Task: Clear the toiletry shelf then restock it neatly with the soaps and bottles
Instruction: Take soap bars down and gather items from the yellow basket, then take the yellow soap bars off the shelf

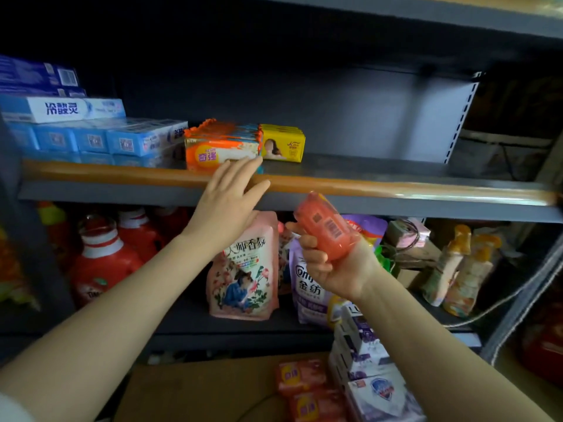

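On the upper shelf, behind its orange front rail, a row of orange soap packs stands just left of, and touching, a row of yellow soap packs; blue toothpaste boxes are stacked at the far left, and the right half of the board is bare. Left hand: raised to the rail with fingers straight and spread, the fingertips at the lower front of the nearest orange pack; whether they touch it cannot be told. Right hand: held lower and to the right, apart from the left, its fingers curled round a pink-red wrapped soap bar, barcode facing the camera, just below the rail. Lower shelf: red detergent bottles at left, a pink refill pouch and a purple refill pouch in the middle, pale bottles at right. Foreground, bottom: further orange-red soap packs beside stacked white and purple soap boxes on a brown cardboard surface.
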A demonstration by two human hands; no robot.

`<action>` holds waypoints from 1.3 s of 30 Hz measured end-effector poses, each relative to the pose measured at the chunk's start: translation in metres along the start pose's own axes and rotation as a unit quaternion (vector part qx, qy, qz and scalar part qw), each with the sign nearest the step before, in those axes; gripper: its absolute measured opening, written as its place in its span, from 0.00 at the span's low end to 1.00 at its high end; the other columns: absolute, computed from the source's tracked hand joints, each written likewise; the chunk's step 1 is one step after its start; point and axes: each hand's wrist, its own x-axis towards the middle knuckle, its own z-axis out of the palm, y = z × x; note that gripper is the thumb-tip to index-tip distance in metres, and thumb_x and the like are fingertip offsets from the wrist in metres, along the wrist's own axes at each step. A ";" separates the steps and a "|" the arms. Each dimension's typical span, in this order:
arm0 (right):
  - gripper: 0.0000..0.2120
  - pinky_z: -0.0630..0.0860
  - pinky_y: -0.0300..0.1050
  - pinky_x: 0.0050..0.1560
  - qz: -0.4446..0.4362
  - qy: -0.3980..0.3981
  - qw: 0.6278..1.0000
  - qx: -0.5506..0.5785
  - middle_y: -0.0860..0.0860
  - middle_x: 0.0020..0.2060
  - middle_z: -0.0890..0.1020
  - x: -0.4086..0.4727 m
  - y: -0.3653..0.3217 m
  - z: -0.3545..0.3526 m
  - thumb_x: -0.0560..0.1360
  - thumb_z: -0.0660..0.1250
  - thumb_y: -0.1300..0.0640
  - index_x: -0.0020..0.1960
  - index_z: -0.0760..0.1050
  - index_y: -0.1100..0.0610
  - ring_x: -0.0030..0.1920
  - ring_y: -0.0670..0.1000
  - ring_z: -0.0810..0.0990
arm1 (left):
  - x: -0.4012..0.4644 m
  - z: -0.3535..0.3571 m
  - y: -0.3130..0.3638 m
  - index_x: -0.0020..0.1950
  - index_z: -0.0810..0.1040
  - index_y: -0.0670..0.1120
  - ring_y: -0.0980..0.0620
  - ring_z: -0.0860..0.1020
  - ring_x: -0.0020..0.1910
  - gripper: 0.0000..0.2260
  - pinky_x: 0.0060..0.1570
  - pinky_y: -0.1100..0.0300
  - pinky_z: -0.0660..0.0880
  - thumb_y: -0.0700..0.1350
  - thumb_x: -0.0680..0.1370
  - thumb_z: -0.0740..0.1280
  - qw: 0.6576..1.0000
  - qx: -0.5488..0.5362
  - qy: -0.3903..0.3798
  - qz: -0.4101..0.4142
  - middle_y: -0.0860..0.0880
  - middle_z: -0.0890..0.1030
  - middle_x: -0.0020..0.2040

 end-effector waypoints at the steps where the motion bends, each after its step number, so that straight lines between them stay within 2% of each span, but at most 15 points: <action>1: 0.21 0.66 0.32 0.21 -0.008 0.020 1.000 -0.015 0.52 0.28 0.76 -0.001 0.001 -0.001 0.69 0.58 0.48 0.48 0.78 0.65 0.22 0.46 0.72 | -0.005 0.002 -0.001 0.57 0.79 0.39 0.36 0.69 0.66 0.22 0.66 0.41 0.60 0.35 0.64 0.76 1.000 0.000 0.009 0.005 0.35 0.72 0.66; 3: 0.19 0.77 0.38 0.30 -0.028 0.063 0.997 -0.046 0.55 0.34 0.80 -0.005 0.004 -0.004 0.67 0.63 0.48 0.47 0.80 0.62 0.29 0.50 0.79 | -0.013 0.006 -0.002 0.58 0.78 0.39 0.37 0.70 0.65 0.21 0.65 0.41 0.62 0.31 0.66 0.73 1.000 -0.003 0.023 0.013 0.37 0.73 0.65; 7: 0.08 0.77 0.37 0.31 -0.043 0.071 0.962 -0.258 0.51 0.35 0.83 -0.017 0.014 -0.017 0.69 0.67 0.61 0.48 0.76 0.58 0.32 0.46 0.81 | -0.027 0.011 0.003 0.62 0.76 0.38 0.36 0.70 0.65 0.22 0.65 0.40 0.63 0.31 0.68 0.71 0.999 -0.018 0.021 0.021 0.36 0.73 0.65; 8: 0.08 0.76 0.36 0.32 -0.048 0.063 0.922 -0.379 0.50 0.36 0.82 -0.019 0.018 -0.022 0.70 0.68 0.64 0.48 0.75 0.56 0.32 0.44 0.80 | -0.030 0.012 0.006 0.63 0.75 0.38 0.36 0.69 0.66 0.22 0.65 0.41 0.63 0.33 0.69 0.71 0.999 -0.021 0.015 0.023 0.36 0.72 0.66; 9: 0.09 0.74 0.35 0.35 -0.058 0.053 0.843 -0.532 0.48 0.38 0.80 -0.020 0.023 -0.028 0.71 0.70 0.64 0.48 0.74 0.55 0.35 0.44 0.78 | -0.032 0.012 0.009 0.65 0.74 0.39 0.36 0.68 0.67 0.22 0.66 0.42 0.61 0.35 0.70 0.70 0.999 -0.025 0.006 0.023 0.36 0.71 0.67; 11: 0.12 0.70 0.37 0.42 -0.041 0.002 0.641 -0.766 0.47 0.43 0.77 -0.021 0.038 -0.043 0.70 0.73 0.57 0.50 0.74 0.53 0.42 0.45 0.75 | -0.035 0.014 0.014 0.69 0.70 0.41 0.37 0.64 0.70 0.24 0.68 0.43 0.58 0.39 0.73 0.68 0.999 -0.036 -0.018 0.019 0.37 0.66 0.71; 12: 0.14 0.68 0.38 0.44 -0.008 -0.032 0.567 -0.823 0.48 0.46 0.77 -0.021 0.048 -0.052 0.70 0.72 0.54 0.53 0.74 0.54 0.45 0.46 0.74 | -0.036 0.015 0.017 0.70 0.67 0.42 0.37 0.62 0.71 0.25 0.69 0.43 0.55 0.40 0.74 0.67 0.999 -0.040 -0.033 0.017 0.37 0.63 0.72; 14: 0.18 0.66 0.40 0.45 0.062 -0.059 0.495 -0.864 0.50 0.53 0.78 -0.022 0.066 -0.069 0.72 0.70 0.50 0.59 0.72 0.55 0.51 0.49 0.75 | -0.035 0.017 0.019 0.72 0.65 0.43 0.36 0.58 0.72 0.26 0.70 0.43 0.52 0.42 0.75 0.66 0.998 -0.043 -0.048 0.015 0.37 0.60 0.74; 18: 0.20 0.65 0.42 0.46 0.104 -0.038 0.492 -0.864 0.54 0.57 0.77 -0.017 0.082 -0.089 0.74 0.67 0.50 0.63 0.69 0.56 0.57 0.53 0.75 | -0.034 0.016 0.023 0.72 0.64 0.43 0.35 0.58 0.72 0.27 0.70 0.43 0.52 0.42 0.74 0.67 0.999 -0.032 -0.038 0.011 0.36 0.60 0.73; 22: 0.16 0.65 0.42 0.48 0.158 -0.087 0.449 -0.875 0.56 0.61 0.75 -0.008 0.089 -0.097 0.77 0.63 0.53 0.63 0.69 0.58 0.59 0.56 0.73 | -0.034 0.017 0.027 0.72 0.64 0.42 0.35 0.58 0.72 0.28 0.70 0.44 0.51 0.41 0.73 0.67 0.999 -0.027 -0.036 0.005 0.36 0.60 0.73; 25: 0.15 0.67 0.45 0.53 0.165 -0.103 0.443 -0.875 0.57 0.61 0.75 -0.001 0.091 -0.098 0.78 0.61 0.54 0.62 0.71 0.59 0.60 0.58 0.73 | -0.034 0.018 0.029 0.71 0.65 0.42 0.35 0.60 0.71 0.28 0.69 0.43 0.52 0.41 0.72 0.68 0.999 -0.017 -0.030 0.004 0.35 0.62 0.72; 30: 0.24 0.68 0.48 0.62 0.197 -0.114 0.416 -0.881 0.56 0.66 0.71 0.004 0.085 -0.101 0.77 0.61 0.46 0.69 0.65 0.56 0.65 0.57 0.71 | -0.029 0.017 0.028 0.68 0.69 0.41 0.35 0.64 0.69 0.25 0.68 0.43 0.57 0.41 0.72 0.67 0.999 -0.024 -0.021 0.007 0.35 0.66 0.70; 34: 0.27 0.69 0.50 0.62 0.219 -0.130 0.397 -0.882 0.56 0.67 0.70 0.009 0.080 -0.097 0.76 0.62 0.45 0.71 0.62 0.55 0.65 0.58 0.71 | -0.021 0.015 0.025 0.66 0.72 0.41 0.39 0.66 0.67 0.22 0.68 0.44 0.60 0.43 0.72 0.64 0.999 -0.041 -0.006 0.014 0.38 0.70 0.68; 36: 0.24 0.72 0.49 0.59 0.166 -0.119 0.442 -0.873 0.55 0.63 0.73 0.010 0.064 -0.084 0.76 0.63 0.46 0.68 0.66 0.56 0.61 0.57 0.74 | -0.015 0.013 0.024 0.64 0.73 0.41 0.41 0.66 0.66 0.20 0.66 0.45 0.63 0.43 0.72 0.64 0.998 -0.053 0.011 0.020 0.39 0.72 0.65; 39: 0.12 0.74 0.37 0.48 0.050 -0.110 0.592 -0.797 0.49 0.49 0.81 0.002 0.014 -0.044 0.77 0.64 0.51 0.56 0.75 0.56 0.48 0.46 0.79 | -0.002 0.007 0.018 0.61 0.76 0.41 0.43 0.68 0.63 0.18 0.62 0.49 0.65 0.44 0.72 0.62 0.997 -0.068 0.033 0.027 0.41 0.76 0.61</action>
